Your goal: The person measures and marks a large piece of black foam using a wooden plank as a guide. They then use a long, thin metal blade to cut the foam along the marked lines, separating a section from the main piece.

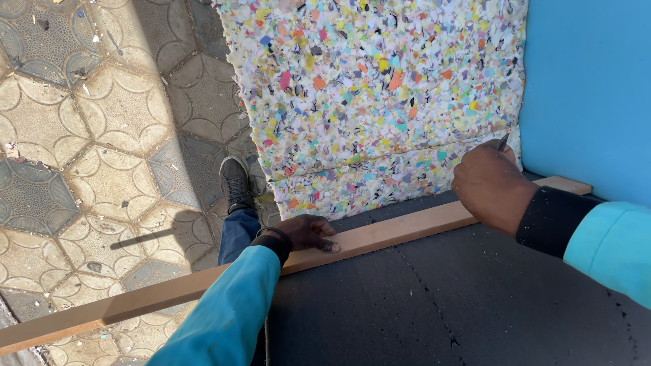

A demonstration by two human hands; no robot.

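Left hand (306, 234): I see it pressed flat on the wooden batten, fingers (327, 245) stretched along its top face and closed around nothing; a dark band sits at the wrist, above a turquoise sleeve.
Right hand (489, 184): curled into a fist round a slim dark blade or marker (502, 141), whose tip just pokes out above the knuckles (I cannot tell which tool it is).
Wooden batten (400, 228): long, straight, pale planed timber, lying slantwise from lower left to upper right, resting on the dark sheet beside the lower edge of the speckled foam.
Speckled foam (373, 88): a thick slab of rebonded chips, pink, yellow, teal and white, rough and crumbly, with a shallow line running across it near the bottom, ending at the tool tip.
Dark sheet (434, 305): matte charcoal foam, finely grained, with a faint dotted seam.
Blue panel (586, 88): smooth, flat, beside the speckled slab at the right.
Floor (74, 122): worn hexagonal paving with scalloped relief, where my dark shoe (234, 181) stands.
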